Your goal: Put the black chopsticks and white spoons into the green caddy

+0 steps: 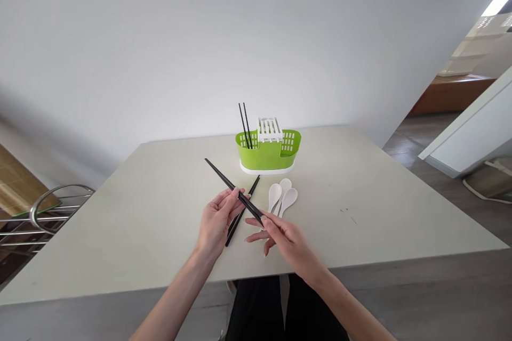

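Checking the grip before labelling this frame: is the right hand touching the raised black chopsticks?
Touching. The head view shows the right hand pinching the near end of the raised chopsticks between fingertips; the left hand holds them mid-length.

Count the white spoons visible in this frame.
3. The white spoons lie side by side on the table, bowls pointing toward the green caddy. Their handles run under the right hand, so another could be hidden there.

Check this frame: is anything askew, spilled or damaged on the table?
Nothing is spilled or broken. The green caddy stands upright with two chopsticks in it. Both hands grip a black pair of chopsticks, crossing another pair on the table, beside three white spoons.
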{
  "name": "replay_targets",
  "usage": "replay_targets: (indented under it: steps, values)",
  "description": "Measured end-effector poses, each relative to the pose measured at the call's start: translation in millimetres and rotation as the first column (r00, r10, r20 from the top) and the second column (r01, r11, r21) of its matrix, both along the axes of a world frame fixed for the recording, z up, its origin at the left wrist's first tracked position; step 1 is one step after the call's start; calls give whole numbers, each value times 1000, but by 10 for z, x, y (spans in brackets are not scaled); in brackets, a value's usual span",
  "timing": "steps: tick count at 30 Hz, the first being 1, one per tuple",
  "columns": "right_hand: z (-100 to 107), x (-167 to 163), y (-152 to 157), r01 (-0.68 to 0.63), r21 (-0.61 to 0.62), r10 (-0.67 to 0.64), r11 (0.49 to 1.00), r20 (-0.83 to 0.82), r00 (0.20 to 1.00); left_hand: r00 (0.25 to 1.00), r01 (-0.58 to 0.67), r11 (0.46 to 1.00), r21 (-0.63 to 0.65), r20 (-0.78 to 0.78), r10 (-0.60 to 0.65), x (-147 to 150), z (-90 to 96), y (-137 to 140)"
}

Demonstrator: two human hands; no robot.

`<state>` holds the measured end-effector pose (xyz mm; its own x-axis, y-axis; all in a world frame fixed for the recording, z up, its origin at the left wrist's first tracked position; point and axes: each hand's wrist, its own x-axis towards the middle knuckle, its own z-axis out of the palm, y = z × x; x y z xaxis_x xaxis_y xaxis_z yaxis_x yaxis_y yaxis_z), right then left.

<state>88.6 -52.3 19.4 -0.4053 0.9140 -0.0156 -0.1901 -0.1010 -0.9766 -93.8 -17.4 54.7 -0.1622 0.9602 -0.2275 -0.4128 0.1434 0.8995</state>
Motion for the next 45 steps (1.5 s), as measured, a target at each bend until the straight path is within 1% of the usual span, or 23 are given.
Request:
replay_targets:
  steps: [2, 5, 8, 10, 13, 17, 20, 23, 25, 27, 28, 30, 31, 33, 35, 36, 38, 40, 42, 43, 45]
  values:
    - [23, 29, 8, -15, -72, 13, 997, -37, 999, 1000, 21, 1000, 3, 1, -21, 29, -42, -19]
    - [52, 94, 5, -9, -176, -3, 984, -69, 998, 999, 52, 999, 10, -8, -52, 61, -97, -39]
    - [75, 148, -10, 10, -242, -33, 970, -89, 995, 997, 69, 998, 13, -26, -68, 77, -123, -50]
    - [85, 172, -14, 33, -247, -57, 968, -88, 994, 996, 81, 997, 8, -39, -80, 77, -117, -45]
    - [91, 219, -4, 67, -210, -85, 975, -77, 993, 995, 82, 997, 3, -57, -81, 48, -70, -9]
    - [85, 338, 22, 47, -177, -55, 983, -42, 998, 993, 58, 998, 33, -108, -55, -38, 20, 48]
    - [91, 417, 38, 16, -173, -19, 985, -19, 1000, 982, 97, 994, 45, -165, -88, -84, 61, 65]
    - [93, 478, 75, 29, -158, -37, 987, -44, 998, 980, 86, 995, 50, -186, -76, -123, 115, 139]
    - [57, 561, 139, 95, -141, -102, 986, -44, 994, 980, 17, 996, 90, -198, 1, -188, 216, 275]
    - [-37, 711, 251, 221, -97, -220, 971, 18, 975, 968, -86, 978, 191, -215, 127, -300, 393, 488]
    - [-108, 809, 322, 301, -60, -297, 952, 68, 952, 954, -139, 953, 268, -221, 201, -367, 504, 614]
    - [-292, 1025, 479, 477, 31, -476, 878, 155, 866, 915, -235, 883, 408, -213, 342, -498, 746, 882]
    - [-395, 1129, 554, 534, 68, -537, 843, 191, 822, 896, -241, 852, 464, -232, 379, -547, 861, 1016]
    - [-593, 1288, 673, 575, 111, -582, 811, 256, 772, 863, -211, 823, 528, -294, 410, -593, 1046, 1273]
    - [-739, 1360, 734, 587, 154, -603, 795, 310, 735, 840, -157, 834, 529, -373, 395, -563, 1142, 1513]
    - [-785, 1365, 743, 575, 183, -600, 797, 341, 723, 831, -124, 853, 507, -416, 368, -529, 1153, 1627]
    - [-823, 1340, 729, 520, 253, -577, 816, 399, 713, 802, -49, 902, 429, -522, 291, -446, 1112, 1840]
    - [-811, 1302, 699, 464, 301, -553, 833, 432, 713, 715, 21, 942, 335, -663, 220, -371, 1016, 2026]
    - [-783, 1279, 677, 445, 311, -542, 840, 435, 719, 607, 52, 964, 260, -775, 176, -317, 902, 2183]
    - [-769, 1275, 672, 450, 309, -545, 838, 432, 719, 567, 59, 970, 236, -808, 162, -298, 849, 2251]
    - [-749, 1274, 675, 455, 306, -548, 836, 439, 712, 525, 66, 976, 206, -839, 142, -269, 761, 2374]
